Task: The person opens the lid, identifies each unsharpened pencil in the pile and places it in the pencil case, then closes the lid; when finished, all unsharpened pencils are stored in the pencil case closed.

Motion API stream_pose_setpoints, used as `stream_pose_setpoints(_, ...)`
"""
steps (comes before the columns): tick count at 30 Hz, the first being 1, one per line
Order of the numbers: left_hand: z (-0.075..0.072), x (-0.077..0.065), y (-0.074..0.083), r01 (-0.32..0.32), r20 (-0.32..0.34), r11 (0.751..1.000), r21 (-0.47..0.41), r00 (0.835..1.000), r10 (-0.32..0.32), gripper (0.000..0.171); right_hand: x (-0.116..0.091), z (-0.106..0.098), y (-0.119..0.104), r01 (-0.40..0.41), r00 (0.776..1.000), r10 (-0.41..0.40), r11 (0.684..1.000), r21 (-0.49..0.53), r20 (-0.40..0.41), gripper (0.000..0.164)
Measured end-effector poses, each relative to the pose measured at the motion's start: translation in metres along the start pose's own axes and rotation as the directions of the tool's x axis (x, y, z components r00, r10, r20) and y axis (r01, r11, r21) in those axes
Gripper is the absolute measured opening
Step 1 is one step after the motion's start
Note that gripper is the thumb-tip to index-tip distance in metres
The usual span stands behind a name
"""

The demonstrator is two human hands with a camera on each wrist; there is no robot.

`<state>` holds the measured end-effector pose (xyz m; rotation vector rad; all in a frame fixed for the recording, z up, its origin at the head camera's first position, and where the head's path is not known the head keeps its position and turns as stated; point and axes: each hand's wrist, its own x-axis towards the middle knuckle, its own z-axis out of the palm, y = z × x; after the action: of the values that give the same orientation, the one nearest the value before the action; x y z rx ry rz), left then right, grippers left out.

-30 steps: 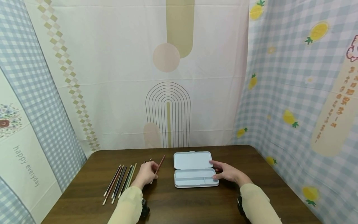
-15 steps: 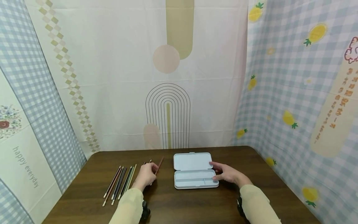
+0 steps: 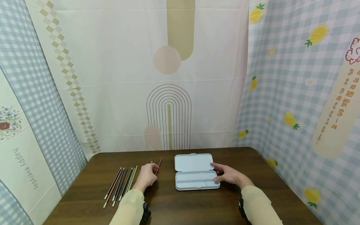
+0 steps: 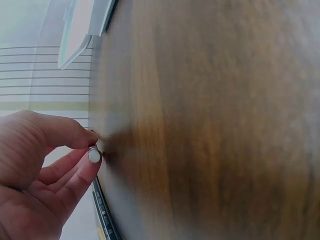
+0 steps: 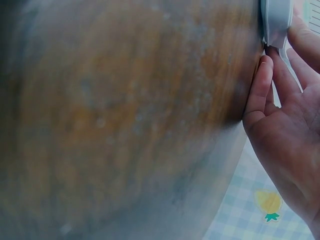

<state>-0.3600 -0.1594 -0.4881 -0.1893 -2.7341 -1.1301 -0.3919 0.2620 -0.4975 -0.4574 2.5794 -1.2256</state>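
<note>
Head view: our left hand (image 3: 146, 175) pinches a reddish pencil (image 3: 159, 165), its length running away from us, slanting slightly right; the open case (image 3: 198, 188) lies rightward of it, our right hand (image 3: 230, 174) holding its right end.

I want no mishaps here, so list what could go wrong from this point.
The reddish pencil might slip or swivel, as the left hand pinches it near its white end.
The other pencils lie close to that hand and could roll if brushed.
The open case may shift if the right hand at its side pushes.
</note>
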Motion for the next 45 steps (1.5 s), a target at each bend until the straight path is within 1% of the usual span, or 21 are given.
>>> stream_pose_setpoints(3, -0.002, -0.001, 0.000, 0.009, -0.006, 1.000, -0.026, 1.000, -0.009, 0.043, 0.000, 0.000, 0.000, -0.003, 1.000, 0.003, 1.000, 0.001, -0.001, 0.082)
stream_pose_setpoints(5, -0.002, -0.001, 0.000, 0.031, -0.013, 0.999, -0.038, 0.999, -0.032, 0.042, 0.000, 0.000, 0.000, 0.000, 1.000, 0.000, 1.000, 0.005, 0.000, 0.082)
stream_pose_setpoints(10, -0.003, -0.001, -0.001, 0.055, -0.035, 0.998, -0.016, 0.998, -0.056, 0.038, 0.001, 0.000, 0.000, 0.005, 1.000, -0.005, 1.000, 0.006, 0.002, 0.081)
stream_pose_setpoints(15, -0.002, 0.001, -0.001, 0.025, -0.063, 0.999, 0.039, 0.998, -0.022, 0.037, 0.001, -0.001, -0.001, 0.005, 1.000, -0.005, 1.000, 0.000, 0.007, 0.082)
stream_pose_setpoints(21, 0.002, 0.001, -0.001, 0.005, -0.111, 0.999, 0.034, 0.994, -0.001, 0.036, 0.001, -0.001, -0.001, 0.014, 1.000, -0.014, 1.000, 0.007, 0.015, 0.082)
stream_pose_setpoints(27, 0.004, -0.001, 0.001, 0.030, -0.154, 0.999, 0.026, 0.988, -0.026, 0.037, 0.002, -0.001, 0.001, 0.011, 1.000, -0.011, 1.000, 0.006, 0.013, 0.082)
stream_pose_setpoints(28, 0.005, -0.001, 0.001, 0.043, -0.157, 0.999, 0.023, 0.987, -0.039, 0.037, 0.003, -0.001, 0.001, 0.013, 1.000, -0.013, 1.000, 0.003, 0.015, 0.083)
stream_pose_setpoints(31, 0.005, -0.002, 0.002, 0.048, -0.166, 0.999, 0.010, 0.985, -0.046, 0.038, 0.003, -0.001, 0.001, 0.016, 1.000, -0.016, 1.000, -0.002, 0.016, 0.083)
stream_pose_setpoints(34, 0.005, -0.003, 0.004, 0.050, -0.176, 0.999, -0.004, 0.983, -0.050, 0.039, 0.003, -0.001, 0.001, 0.006, 1.000, -0.006, 1.000, 0.007, 0.011, 0.083)
stream_pose_setpoints(35, 0.005, -0.003, 0.004, 0.041, -0.181, 0.999, -0.006, 0.983, -0.042, 0.039, 0.003, 0.000, 0.001, 0.003, 1.000, -0.004, 1.000, 0.008, 0.008, 0.082)
stream_pose_setpoints(38, 0.005, -0.003, 0.006, 0.049, -0.190, 0.999, -0.018, 0.980, -0.052, 0.039, 0.002, 0.000, 0.001, -0.004, 1.000, 0.004, 1.000, 0.013, 0.004, 0.083)
stream_pose_setpoints(42, 0.007, -0.001, 0.006, 0.071, -0.194, 0.997, -0.031, 0.978, -0.076, 0.038, 0.001, 0.000, 0.000, -0.018, 1.000, 0.018, 1.000, 0.011, -0.003, 0.083)
stream_pose_setpoints(45, 0.009, -0.001, 0.004, 0.068, -0.193, 0.997, -0.026, 0.979, -0.072, 0.037, 0.001, 0.000, 0.000, -0.028, 1.000, 0.029, 1.000, 0.012, -0.006, 0.083)
